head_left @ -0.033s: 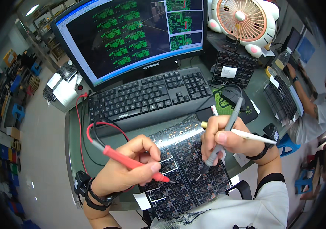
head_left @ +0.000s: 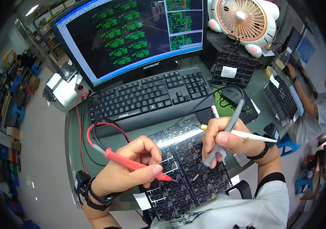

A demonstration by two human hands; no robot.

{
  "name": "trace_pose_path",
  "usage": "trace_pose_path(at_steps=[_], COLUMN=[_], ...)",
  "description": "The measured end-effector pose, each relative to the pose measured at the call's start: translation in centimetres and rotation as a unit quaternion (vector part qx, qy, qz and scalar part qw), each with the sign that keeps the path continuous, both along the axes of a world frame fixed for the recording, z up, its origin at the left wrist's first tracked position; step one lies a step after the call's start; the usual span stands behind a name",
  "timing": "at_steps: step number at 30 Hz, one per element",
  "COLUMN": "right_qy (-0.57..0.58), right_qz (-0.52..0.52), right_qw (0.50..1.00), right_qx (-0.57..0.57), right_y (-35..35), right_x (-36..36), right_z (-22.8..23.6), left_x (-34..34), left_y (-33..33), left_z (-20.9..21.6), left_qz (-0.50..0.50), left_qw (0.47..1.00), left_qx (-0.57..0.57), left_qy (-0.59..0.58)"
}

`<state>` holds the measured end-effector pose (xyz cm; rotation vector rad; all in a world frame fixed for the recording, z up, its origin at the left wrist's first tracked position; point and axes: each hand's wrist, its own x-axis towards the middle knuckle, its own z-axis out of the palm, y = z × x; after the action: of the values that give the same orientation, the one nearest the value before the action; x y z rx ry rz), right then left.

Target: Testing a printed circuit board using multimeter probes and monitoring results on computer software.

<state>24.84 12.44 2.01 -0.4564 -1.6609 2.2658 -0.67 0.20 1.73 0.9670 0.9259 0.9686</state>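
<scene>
My left hand (head_left: pixel 134 164) is closed round a red test probe (head_left: pixel 126 160), whose metal tip points down at the middle of a black printed circuit board panel (head_left: pixel 182 152). In my right hand (head_left: pixel 226 139) is a grey-and-black test probe (head_left: pixel 232 122), slanting down to the left with its tip over the same panel. Whether either tip touches the board I cannot tell. A white tapered stick (head_left: pixel 252 136) with a yellowish end also lies across the fingers of my right hand. The panel, tilted toward me, carries rows of repeated small boards with round outlines.
Beyond the panel are a black keyboard (head_left: pixel 144 95) and a monitor (head_left: pixel 128 34) with green circuit layouts. To the right lie a mouse (head_left: pixel 229 95), upright board panels (head_left: pixel 234 68) and a fan (head_left: pixel 243 19). A red lead (head_left: pixel 79 133) runs along the left. Another person's arm (head_left: pixel 304 91) shows far right.
The tip of the grey-and-black probe has shifted slightly left and up over the panel. The red probe's tip has moved a little to the right.
</scene>
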Motion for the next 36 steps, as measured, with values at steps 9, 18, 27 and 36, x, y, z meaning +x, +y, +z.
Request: trace_pose_path(at_steps=[9,18,27,36], right_qy=[0.036,0.029,0.030,0.028], right_qz=[0.023,0.005,-0.002,-0.003], right_qw=[0.961,0.937,0.940,0.936], right_qx=[0.273,0.347,0.339,0.352], right_y=[-1.5,-1.6,-1.8,-1.8], right_x=[-0.5,-0.8,-0.9,-0.9], right_z=[-2.2,-2.6,-2.8,-2.7], left_x=[-0.1,0.3,0.3,0.5], left_y=[0.0,0.3,0.3,0.4], left_z=[-1.6,-1.8,-1.8,-1.6], left_qz=[-0.042,-0.027,-0.031,-0.033], left_qw=[0.998,0.996,0.995,0.994], left_qx=[0.040,0.067,0.075,0.079], left_qy=[0.037,0.052,0.052,0.061])
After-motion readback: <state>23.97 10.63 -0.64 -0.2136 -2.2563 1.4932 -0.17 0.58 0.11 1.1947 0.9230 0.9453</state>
